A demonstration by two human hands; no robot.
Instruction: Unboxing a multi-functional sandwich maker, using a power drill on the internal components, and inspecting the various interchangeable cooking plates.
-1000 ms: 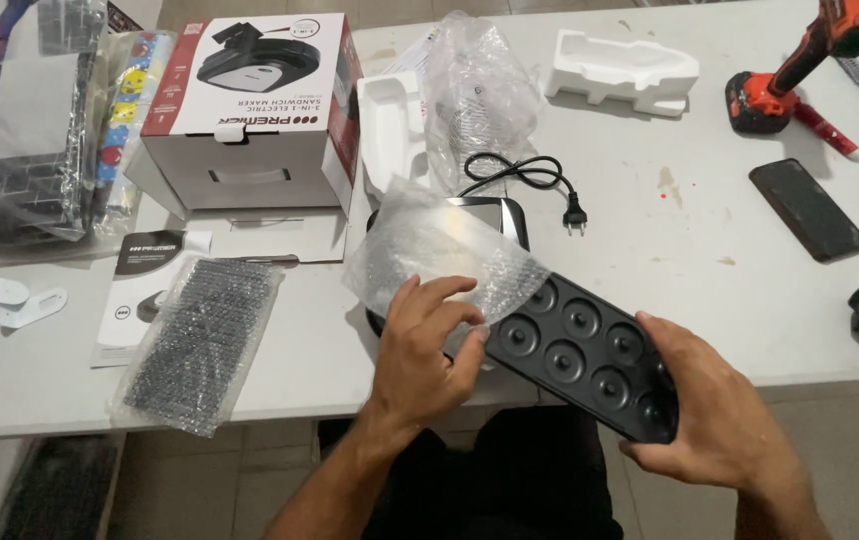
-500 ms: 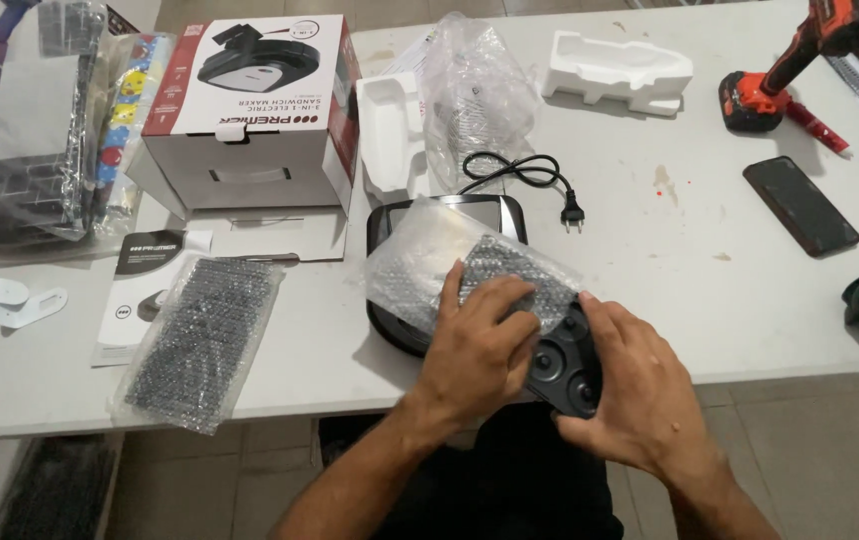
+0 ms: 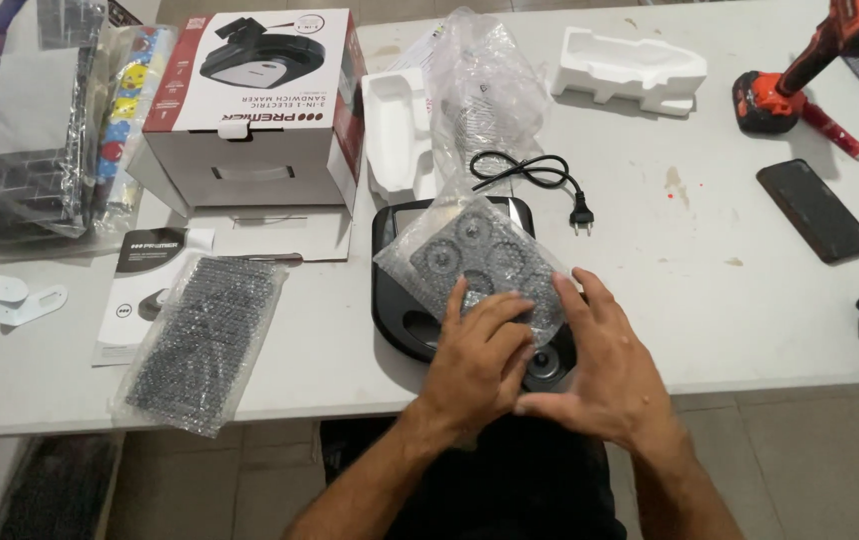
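A black plate with round moulds [image 3: 550, 366] lies mostly inside a clear bubble-wrap bag [image 3: 470, 250], resting on a black sandwich maker [image 3: 397, 300] at the table's near edge. My left hand [image 3: 475, 362] presses on the bag's near end, fingers spread over the bubbles. My right hand [image 3: 602, 378] grips the plate's bare near corner from the right, thumb under my left hand. The two hands touch each other. The appliance's near half is hidden under the bag and my hands.
A second bubble-wrapped plate [image 3: 205, 340] lies left beside a manual [image 3: 140, 290]. Behind are the product box [image 3: 250, 100], foam pieces [image 3: 630, 65], a loose plastic bag [image 3: 485, 90] and the power cord [image 3: 540, 180]. At the right lie a phone [image 3: 815, 210] and a red drill [image 3: 800, 80].
The bare plate, held out right of the bag, has gone into the bubble bag. Both hands have come together and moved left over the appliance.
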